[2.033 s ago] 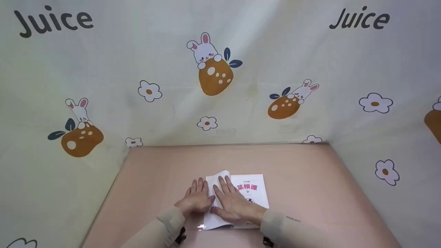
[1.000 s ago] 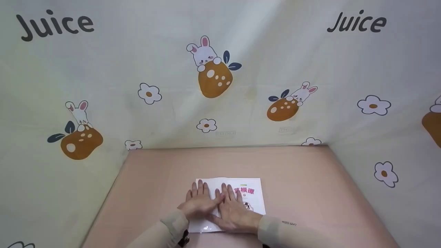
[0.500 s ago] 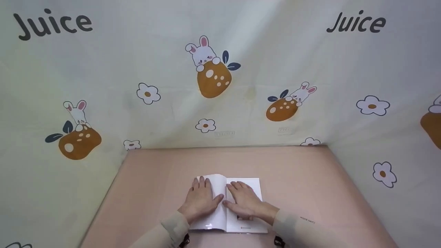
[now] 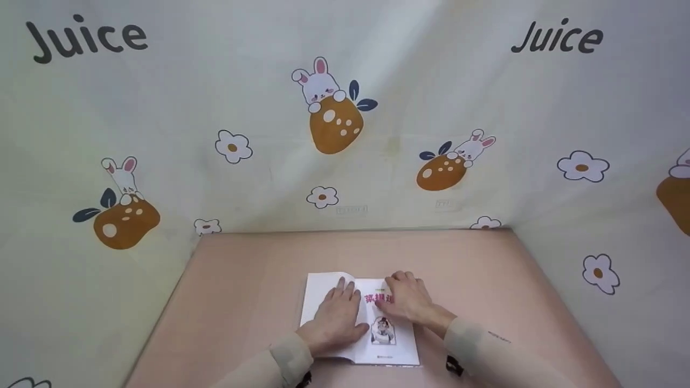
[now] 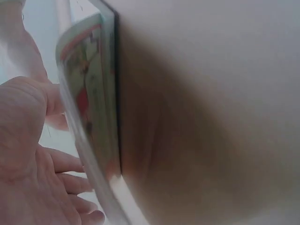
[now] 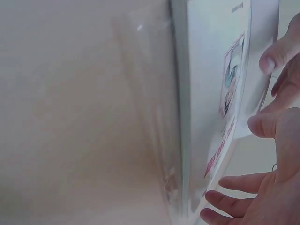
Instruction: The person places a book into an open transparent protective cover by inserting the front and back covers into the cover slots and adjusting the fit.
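Fingers (image 4: 349,291) of two hands (image 4: 335,319) (image 4: 412,299), one book (image 4: 385,326)

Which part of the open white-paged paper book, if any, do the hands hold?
Nothing appears gripped. The left hand lies near the fold of the book; the right hand over the upper corner of the right page.

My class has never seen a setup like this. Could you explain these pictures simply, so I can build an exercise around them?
There is no machine here, only a person's left hand and right hand, both bare. The wide view comes from a camera worn on the head, looking down. The two close views come from a camera on each wrist. On the table lies an open book, with a printed sheet behind. The left hand rests on the left page near the fold; the right hand is at the right page's top outer corner. Neither hand plainly grips anything.
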`<state>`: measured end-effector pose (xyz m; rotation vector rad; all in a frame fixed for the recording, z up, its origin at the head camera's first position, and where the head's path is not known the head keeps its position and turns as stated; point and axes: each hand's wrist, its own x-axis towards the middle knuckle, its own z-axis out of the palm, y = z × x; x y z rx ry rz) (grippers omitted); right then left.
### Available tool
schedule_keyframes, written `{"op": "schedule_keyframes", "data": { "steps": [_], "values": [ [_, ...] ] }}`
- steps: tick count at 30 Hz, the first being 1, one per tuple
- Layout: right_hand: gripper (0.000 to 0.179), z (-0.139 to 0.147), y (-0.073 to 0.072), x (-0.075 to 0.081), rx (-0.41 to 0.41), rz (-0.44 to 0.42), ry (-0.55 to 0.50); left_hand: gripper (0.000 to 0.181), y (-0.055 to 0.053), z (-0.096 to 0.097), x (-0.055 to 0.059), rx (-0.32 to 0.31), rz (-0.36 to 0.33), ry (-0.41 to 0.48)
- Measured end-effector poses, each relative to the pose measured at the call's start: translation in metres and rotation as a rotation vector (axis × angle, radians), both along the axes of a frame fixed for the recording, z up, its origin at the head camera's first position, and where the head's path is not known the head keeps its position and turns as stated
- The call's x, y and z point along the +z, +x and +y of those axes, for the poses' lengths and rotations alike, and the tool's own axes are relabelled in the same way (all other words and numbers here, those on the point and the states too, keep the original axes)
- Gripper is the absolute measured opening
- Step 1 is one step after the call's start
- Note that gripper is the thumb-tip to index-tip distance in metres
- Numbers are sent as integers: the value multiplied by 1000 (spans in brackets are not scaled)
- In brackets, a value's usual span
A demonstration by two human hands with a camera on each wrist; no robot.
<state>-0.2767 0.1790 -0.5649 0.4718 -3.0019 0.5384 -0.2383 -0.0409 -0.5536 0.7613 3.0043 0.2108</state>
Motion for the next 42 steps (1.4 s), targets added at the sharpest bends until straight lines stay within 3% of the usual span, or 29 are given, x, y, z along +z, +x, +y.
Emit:
{"op": "schedule_keyframes", "data": {
  "steps": [12,18,25,34,42],
  "values": [
    [63,16,-14,-6,-79,-27,103,85,6,29,-9,-96,-91,-60],
    [61,17,-22,-7,-67,-56,107,82,7,31,-15,-82,-144,-82],
    [53,21,-30,-4,-63,-39,96,82,7,33,-12,-87,-149,-86],
    [53,25,-49,-1,-163,-103,74,80,4,38,-6,-77,-169,-59],
    [45,24,-49,0,-215,-128,-41,77,3,40,-3,-71,-157,-46]
  ]
}}
